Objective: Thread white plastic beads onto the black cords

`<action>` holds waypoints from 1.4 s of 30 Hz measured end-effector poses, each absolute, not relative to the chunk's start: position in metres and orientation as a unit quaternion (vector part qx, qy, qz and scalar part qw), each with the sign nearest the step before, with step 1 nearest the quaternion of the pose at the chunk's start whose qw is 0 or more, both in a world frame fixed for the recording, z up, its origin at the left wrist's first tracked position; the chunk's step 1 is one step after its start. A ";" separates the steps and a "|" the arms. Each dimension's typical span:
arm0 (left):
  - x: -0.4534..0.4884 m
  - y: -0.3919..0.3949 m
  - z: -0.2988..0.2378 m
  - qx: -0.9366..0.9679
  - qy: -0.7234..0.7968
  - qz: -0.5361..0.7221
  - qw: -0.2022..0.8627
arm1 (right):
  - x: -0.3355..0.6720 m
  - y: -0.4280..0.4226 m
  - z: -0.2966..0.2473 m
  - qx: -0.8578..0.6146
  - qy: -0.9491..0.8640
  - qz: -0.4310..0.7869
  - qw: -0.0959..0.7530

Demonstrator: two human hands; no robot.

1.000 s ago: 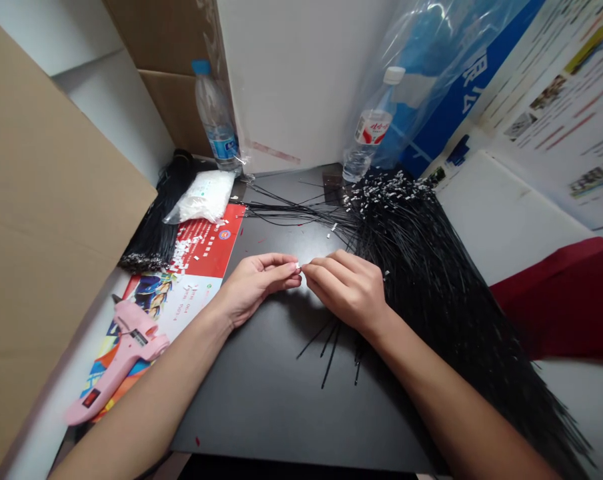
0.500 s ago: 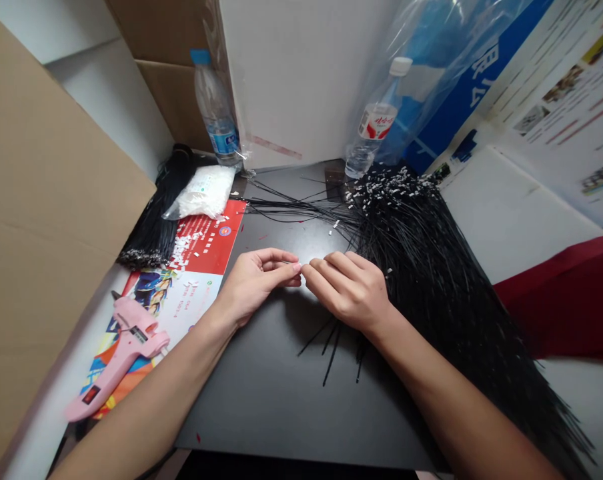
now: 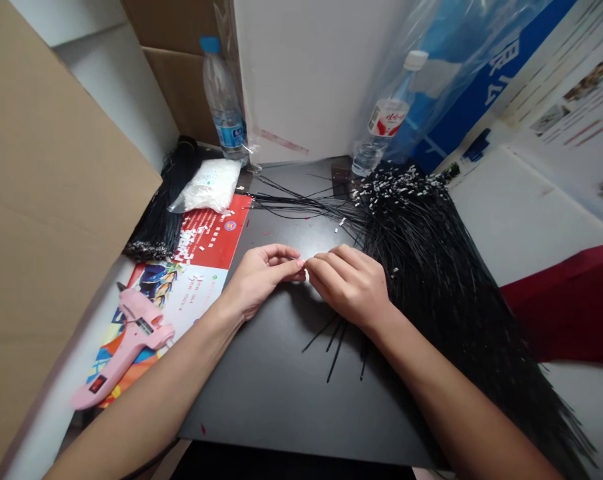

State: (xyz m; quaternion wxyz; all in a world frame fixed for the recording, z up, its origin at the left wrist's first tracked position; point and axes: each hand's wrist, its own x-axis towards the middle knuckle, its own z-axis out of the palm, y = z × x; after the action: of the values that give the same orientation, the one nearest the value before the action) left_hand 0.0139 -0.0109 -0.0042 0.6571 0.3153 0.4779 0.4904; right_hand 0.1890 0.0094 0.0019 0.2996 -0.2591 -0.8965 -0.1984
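Above the middle of the dark table, my left hand (image 3: 265,279) and my right hand (image 3: 350,283) meet fingertip to fingertip. A tiny white piece (image 3: 306,263) shows at the pinch of my left thumb and finger; it looks like the small white connectors scattered nearby. My right fingers are curled and pinched against the same spot, and what they hold is hidden. Several black wire ends (image 3: 335,350) stick out on the table below my right hand. Beside it lies a large pile of black wires (image 3: 446,300) with white connectors (image 3: 399,190) on their far ends.
Left are a pink glue gun (image 3: 136,333), a red-and-white printed sheet (image 3: 209,283), loose white connectors (image 3: 189,243), a plastic bag of white pieces (image 3: 211,187) and another black wire bundle (image 3: 156,213). Two bottles, blue-capped (image 3: 225,107) and white-capped (image 3: 389,120), stand behind. A cardboard panel (image 3: 56,220) borders the left.
The view has shifted slightly, so the surroundings sit a little further right and higher. My hands remain pinched together at nearly the same place.
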 end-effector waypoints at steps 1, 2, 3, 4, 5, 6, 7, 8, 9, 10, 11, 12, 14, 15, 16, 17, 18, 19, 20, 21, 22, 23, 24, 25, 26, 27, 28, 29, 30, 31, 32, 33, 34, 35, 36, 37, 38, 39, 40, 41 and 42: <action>0.014 -0.011 -0.003 0.327 0.480 0.489 0.651 | 0.190 0.009 0.001 -0.276 -0.894 -0.169 0.310; 0.014 -0.011 -0.002 0.339 0.481 0.490 0.643 | 0.191 0.009 0.000 -0.294 -0.890 -0.134 0.320; 0.015 -0.011 -0.002 0.351 0.481 0.492 0.636 | 0.192 0.009 -0.001 -0.311 -0.886 -0.097 0.330; 0.015 -0.012 -0.001 0.361 0.480 0.494 0.629 | 0.193 0.008 -0.002 -0.324 -0.881 -0.058 0.339; 0.015 -0.012 0.000 0.368 0.477 0.498 0.624 | 0.193 0.008 -0.003 -0.335 -0.876 -0.019 0.346; 0.015 -0.012 0.000 0.373 0.475 0.501 0.620 | 0.194 0.008 -0.004 -0.345 -0.870 0.018 0.352; 0.015 -0.011 0.000 0.376 0.473 0.503 0.618 | 0.194 0.007 -0.004 -0.355 -0.863 0.052 0.356; 0.015 -0.011 -0.001 0.379 0.471 0.504 0.617 | 0.194 0.007 -0.004 -0.364 -0.856 0.081 0.358; 0.015 -0.011 -0.001 0.382 0.471 0.503 0.616 | 0.194 0.007 -0.004 -0.375 -0.848 0.107 0.359; 0.015 -0.011 -0.002 0.386 0.471 0.502 0.614 | 0.193 0.007 -0.004 -0.387 -0.839 0.132 0.360; 0.015 -0.011 -0.002 0.389 0.472 0.501 0.612 | 0.192 0.006 -0.004 -0.398 -0.829 0.156 0.359; 0.015 -0.011 -0.003 0.391 0.474 0.500 0.611 | 0.191 0.006 -0.004 -0.410 -0.819 0.179 0.360; 0.015 -0.011 -0.004 0.395 0.477 0.497 0.608 | 0.189 0.005 -0.005 -0.426 -0.800 0.218 0.362; 0.015 -0.011 -0.004 0.396 0.479 0.497 0.607 | 0.188 0.005 -0.005 -0.431 -0.793 0.232 0.364; 0.016 -0.011 -0.004 0.396 0.480 0.496 0.605 | 0.187 0.005 -0.005 -0.435 -0.786 0.243 0.366; 0.016 -0.011 -0.004 0.397 0.481 0.497 0.603 | 0.186 0.004 -0.006 -0.438 -0.781 0.252 0.368; 0.017 -0.011 -0.004 0.397 0.482 0.498 0.601 | 0.185 0.004 -0.006 -0.442 -0.775 0.260 0.369; 0.018 -0.011 -0.004 0.397 0.484 0.500 0.599 | 0.185 0.004 -0.007 -0.446 -0.770 0.267 0.370; 0.018 -0.012 -0.004 0.397 0.485 0.502 0.596 | 0.184 0.005 -0.007 -0.449 -0.766 0.273 0.370; 0.019 -0.012 -0.004 0.398 0.487 0.504 0.592 | 0.183 0.005 -0.008 -0.451 -0.762 0.279 0.371; 0.020 -0.012 -0.004 0.399 0.489 0.506 0.587 | 0.183 0.005 -0.008 -0.452 -0.759 0.284 0.372; 0.020 -0.012 -0.005 0.402 0.491 0.509 0.582 | 0.182 0.004 -0.008 -0.453 -0.757 0.287 0.373; 0.021 -0.013 -0.005 0.406 0.493 0.511 0.576 | 0.181 0.004 -0.008 -0.454 -0.755 0.289 0.376; 0.021 -0.013 -0.006 0.411 0.493 0.513 0.570 | 0.181 0.004 -0.009 -0.455 -0.752 0.291 0.377; 0.022 -0.013 -0.006 0.415 0.493 0.515 0.565 | 0.180 0.004 -0.009 -0.458 -0.751 0.292 0.377; 0.023 -0.013 -0.007 0.419 0.494 0.518 0.560 | 0.180 0.004 -0.009 -0.460 -0.749 0.292 0.376; 0.023 -0.013 -0.008 0.422 0.494 0.520 0.555 | 0.179 0.004 -0.009 -0.462 -0.749 0.291 0.376; 0.024 -0.013 -0.008 0.424 0.494 0.523 0.550 | 0.179 0.004 -0.009 -0.462 -0.749 0.291 0.375; 0.024 -0.013 -0.009 0.427 0.494 0.525 0.546 | 0.179 0.004 -0.009 -0.462 -0.749 0.291 0.375; 0.025 -0.013 -0.009 0.429 0.494 0.528 0.541 | 0.179 0.004 -0.009 -0.462 -0.749 0.290 0.375; 0.025 -0.013 -0.009 0.430 0.494 0.530 0.538 | 0.179 0.004 -0.009 -0.462 -0.750 0.290 0.375; 0.026 -0.013 -0.009 0.432 0.494 0.531 0.536 | 0.178 0.003 -0.009 -0.462 -0.750 0.288 0.376; 0.026 -0.013 -0.009 0.433 0.494 0.532 0.534 | 0.178 0.003 -0.009 -0.461 -0.751 0.284 0.377; 0.026 -0.014 -0.009 0.435 0.494 0.533 0.532 | 0.178 0.003 -0.010 -0.460 -0.754 0.278 0.378; 0.026 -0.014 -0.009 0.435 0.494 0.533 0.531 | 0.178 0.002 -0.010 -0.459 -0.756 0.271 0.380; 0.026 -0.014 -0.008 0.436 0.495 0.532 0.531 | 0.178 0.002 -0.011 -0.456 -0.760 0.264 0.381; 0.026 -0.015 -0.008 0.436 0.495 0.530 0.532 | 0.178 0.002 -0.012 -0.454 -0.763 0.259 0.380; 0.026 -0.015 -0.008 0.436 0.496 0.528 0.534 | 0.178 0.002 -0.012 -0.450 -0.767 0.257 0.378; 0.026 -0.015 -0.008 0.437 0.496 0.525 0.536 | 0.178 0.002 -0.011 -0.448 -0.770 0.256 0.375; 0.026 -0.015 -0.007 0.438 0.497 0.522 0.538 | 0.178 0.003 -0.010 -0.446 -0.773 0.256 0.370; 0.026 -0.015 -0.006 0.438 0.498 0.520 0.539 | 0.179 0.003 -0.007 -0.444 -0.777 0.258 0.363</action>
State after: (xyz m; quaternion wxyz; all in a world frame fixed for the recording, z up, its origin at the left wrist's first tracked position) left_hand 0.0257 -0.0146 -0.0060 0.5387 0.4378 0.4977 0.5200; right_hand 0.1792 0.0034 -0.0068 0.3632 -0.4442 -0.7774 0.2578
